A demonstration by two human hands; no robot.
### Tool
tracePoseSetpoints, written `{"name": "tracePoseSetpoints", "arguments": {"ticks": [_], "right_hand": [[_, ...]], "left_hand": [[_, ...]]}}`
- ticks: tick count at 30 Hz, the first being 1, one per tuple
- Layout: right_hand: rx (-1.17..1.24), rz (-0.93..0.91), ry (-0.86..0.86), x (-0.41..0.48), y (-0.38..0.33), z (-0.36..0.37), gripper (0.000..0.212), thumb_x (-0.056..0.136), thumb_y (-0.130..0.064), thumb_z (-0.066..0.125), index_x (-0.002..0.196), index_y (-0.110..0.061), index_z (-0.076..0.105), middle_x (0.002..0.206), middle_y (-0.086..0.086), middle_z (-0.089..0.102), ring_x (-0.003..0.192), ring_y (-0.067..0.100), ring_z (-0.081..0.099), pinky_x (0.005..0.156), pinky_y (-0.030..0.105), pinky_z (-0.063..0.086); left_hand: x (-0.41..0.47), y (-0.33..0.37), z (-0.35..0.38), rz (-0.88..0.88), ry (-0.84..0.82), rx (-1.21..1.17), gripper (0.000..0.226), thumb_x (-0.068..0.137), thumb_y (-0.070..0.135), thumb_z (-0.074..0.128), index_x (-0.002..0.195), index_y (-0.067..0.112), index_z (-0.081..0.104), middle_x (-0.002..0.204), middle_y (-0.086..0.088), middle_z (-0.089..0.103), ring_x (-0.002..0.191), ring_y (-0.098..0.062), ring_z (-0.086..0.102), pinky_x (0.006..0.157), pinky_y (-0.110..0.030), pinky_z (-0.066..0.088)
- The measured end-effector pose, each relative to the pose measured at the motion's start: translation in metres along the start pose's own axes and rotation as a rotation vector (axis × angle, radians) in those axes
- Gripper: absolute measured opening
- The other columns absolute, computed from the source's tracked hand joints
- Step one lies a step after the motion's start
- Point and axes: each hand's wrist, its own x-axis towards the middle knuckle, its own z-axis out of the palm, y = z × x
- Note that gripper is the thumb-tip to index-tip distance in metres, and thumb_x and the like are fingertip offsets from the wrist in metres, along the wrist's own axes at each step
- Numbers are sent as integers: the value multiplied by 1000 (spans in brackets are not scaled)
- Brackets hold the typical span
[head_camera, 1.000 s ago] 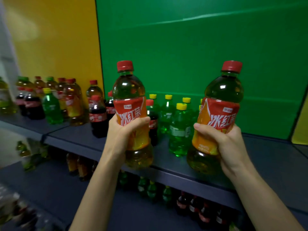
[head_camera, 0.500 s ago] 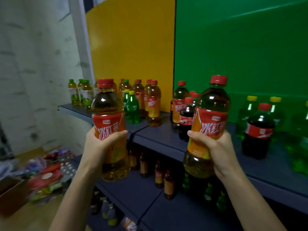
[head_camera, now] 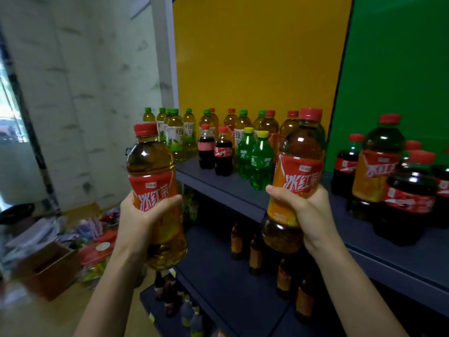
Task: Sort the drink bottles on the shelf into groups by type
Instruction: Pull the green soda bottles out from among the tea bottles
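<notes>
My left hand (head_camera: 143,221) grips an iced red tea bottle (head_camera: 151,166) with a red cap and red-orange label, held upright left of the shelf's end. Another iced red tea bottle (head_camera: 300,152) of the same kind is held upright in my right hand (head_camera: 308,210), in front of the top shelf (head_camera: 233,188). On that shelf stand mixed drinks: green tea bottles (head_camera: 175,135) with green caps at the far left, small cola bottles (head_camera: 223,154), green soda bottles (head_camera: 261,161) with yellow caps, and more red tea and cola (head_camera: 410,190) at the right.
Lower shelves (head_camera: 226,276) hold more small bottles. A yellow panel (head_camera: 255,57) and a green panel (head_camera: 398,69) back the shelf. On the floor at the left lie a cardboard box (head_camera: 46,271) and scattered packets. A pale wall stands at the left.
My view has swung left along the shelf, with both hands carrying their bottles that way. The shelf's left end, the wall and the floor clutter have come into sight.
</notes>
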Motion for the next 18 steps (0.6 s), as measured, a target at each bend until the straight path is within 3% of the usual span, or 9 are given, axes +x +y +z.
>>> {"name": "tracePoseSetpoints", "arguments": {"ticks": [5,9,12,13,15,17,18], "right_hand": [[-4,-42,17,51,36,36,42,65,-12,79,102,-18,59,90,0,66,82,13,66,71,27,52],[-12,-39,57,101,60,57,55,61,-19,81,110,-16,57,96,0,67,87,14,67,73,26,52],[-23,64,43,135,71,68,83,37,-52,89,108,-25,54,93,-7,64,99,17,64,66,18,48],[-28,50,53,142,75,66,83,35,-53,88,107,-27,54,93,-8,65,99,16,65,65,17,49],[-78,20,132,149,81,59,67,47,-38,87,105,-29,56,93,-8,67,90,9,67,68,19,51],[-71,48,112,149,76,58,76,44,-44,88,110,-32,53,94,-3,66,93,17,66,68,22,51],[-17,117,122,152,74,60,73,56,-38,86,118,-32,48,92,0,63,95,21,62,67,23,51]], "left_hand": [[68,-34,-8,24,-17,-28,59,40,43,76,94,24,59,90,-8,66,87,-32,66,73,-40,54],[128,-52,-4,42,-74,-13,59,40,44,76,92,23,60,83,-1,68,83,-23,67,67,-29,55],[166,-65,6,57,-124,-25,57,41,42,77,91,22,61,82,0,69,82,-24,67,69,-32,56],[176,-70,10,59,-142,-37,55,41,42,78,90,22,61,80,1,69,81,-23,67,70,-32,57],[194,-80,20,58,-183,-64,54,42,41,78,91,23,62,82,1,70,83,-24,67,72,-35,57],[210,-88,32,49,-233,-90,51,44,37,80,90,24,63,82,1,70,82,-22,68,72,-34,55],[217,-92,39,47,-263,-105,49,45,33,81,89,23,63,80,3,71,80,-19,69,69,-30,55]]}}
